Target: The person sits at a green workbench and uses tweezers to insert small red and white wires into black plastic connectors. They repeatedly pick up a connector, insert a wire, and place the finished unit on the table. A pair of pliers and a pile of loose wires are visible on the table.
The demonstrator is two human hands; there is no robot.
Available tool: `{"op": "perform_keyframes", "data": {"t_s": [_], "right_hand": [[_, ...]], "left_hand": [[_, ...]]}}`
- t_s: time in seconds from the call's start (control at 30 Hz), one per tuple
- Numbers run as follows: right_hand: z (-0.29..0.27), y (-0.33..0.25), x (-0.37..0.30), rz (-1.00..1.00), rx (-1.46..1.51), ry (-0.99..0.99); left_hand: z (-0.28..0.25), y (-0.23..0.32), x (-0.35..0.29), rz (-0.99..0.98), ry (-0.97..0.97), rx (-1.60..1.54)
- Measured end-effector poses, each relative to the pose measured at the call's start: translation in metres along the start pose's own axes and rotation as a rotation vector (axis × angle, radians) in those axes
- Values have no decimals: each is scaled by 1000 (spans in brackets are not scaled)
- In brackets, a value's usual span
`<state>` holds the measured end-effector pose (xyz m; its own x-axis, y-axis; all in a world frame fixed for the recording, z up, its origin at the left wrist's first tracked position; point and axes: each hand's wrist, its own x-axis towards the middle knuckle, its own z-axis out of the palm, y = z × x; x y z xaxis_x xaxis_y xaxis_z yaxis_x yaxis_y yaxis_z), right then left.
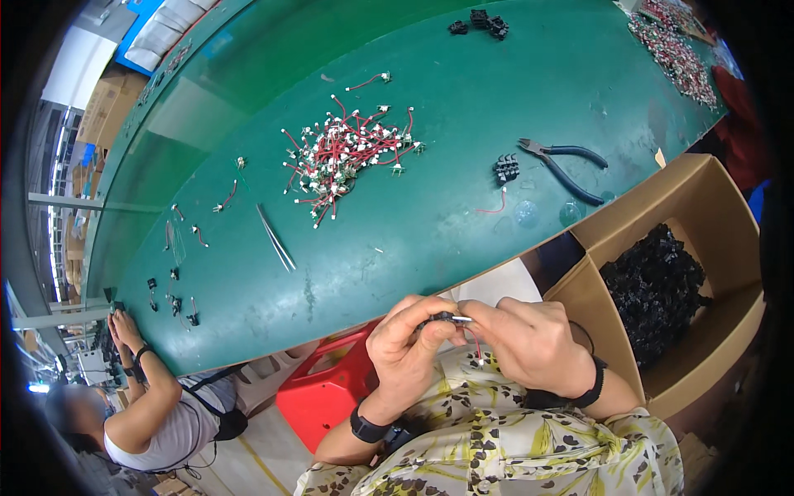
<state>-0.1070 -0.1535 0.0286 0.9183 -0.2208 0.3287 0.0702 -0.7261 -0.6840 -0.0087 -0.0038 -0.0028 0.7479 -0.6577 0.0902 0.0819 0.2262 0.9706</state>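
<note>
Both of my hands meet in front of my chest, just off the table's near edge. My left hand [404, 351] pinches a small black plastic part [442, 317] between thumb and fingers. My right hand [533, 341] is closed beside it, with a thin silvery piece [462, 320] showing at its fingertips against the black part. Its other end is hidden in the fingers. From between the hands hangs a short red wire [475, 341] with a small white connector [480, 361] at its end. Where the wire joins the part is covered by my fingers.
On the green table [447, 198] lie a heap of red-wired connectors [343, 153], tweezers [275, 237], cutting pliers [571, 165] and a black part cluster [506, 169]. A cardboard box [719, 306] of black parts stands right. A red stool [327, 380] and a co-worker [165, 413] are at left.
</note>
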Motion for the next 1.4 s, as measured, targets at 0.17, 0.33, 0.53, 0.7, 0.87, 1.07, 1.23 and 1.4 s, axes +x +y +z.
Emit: {"op": "perform_keyframes", "data": {"t_s": [0.17, 0.33, 0.53, 0.7, 0.87, 1.07, 1.23, 1.4], "right_hand": [[0, -2, 3, 72, 72, 10], [-14, 0, 6, 95, 159, -41], [-19, 1, 11, 130, 204, -161], [-18, 1, 11, 146, 173, -187], [-8, 4, 9, 205, 188, -174], [-5, 15, 17, 175, 275, -128], [-12, 15, 21, 203, 359, -238], [-12, 19, 20, 206, 383, -255]], "left_hand": [[2, -5, 1, -17, 64, 17], [-7, -4, 0, 16, 53, 94], [-8, 4, 6, 217, -36, 356], [-9, 11, 5, 222, -70, 478], [-4, 9, 5, 161, 9, 558], [-3, 11, 10, -1, 12, 403], [-7, 10, 11, 39, -12, 352], [-9, 10, 11, 16, -34, 321]]}}
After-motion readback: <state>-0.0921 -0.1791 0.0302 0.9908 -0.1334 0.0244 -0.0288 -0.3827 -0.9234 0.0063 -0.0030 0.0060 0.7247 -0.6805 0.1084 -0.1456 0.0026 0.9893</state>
